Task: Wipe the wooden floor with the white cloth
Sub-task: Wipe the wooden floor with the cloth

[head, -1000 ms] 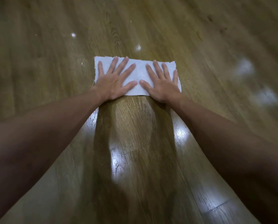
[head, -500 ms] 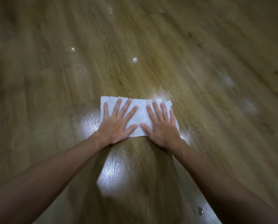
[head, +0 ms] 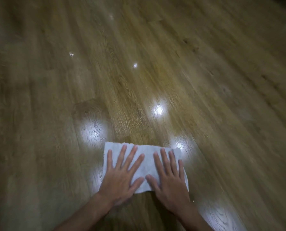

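Left hand (head: 120, 179) and right hand (head: 169, 180), fingers splayed flat, palms down, side by side on white cloth (head: 145, 165) lying on glossy wooden floor (head: 155, 72); no legible writing or labels.

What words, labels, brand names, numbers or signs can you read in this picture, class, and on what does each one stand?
None: no text shows anywhere.
White cloth: plain, no label or print.
Wooden floor: only grain, plank seams and bright light reflections.
Left hand and right hand: bare, flat on the cloth, nothing written.
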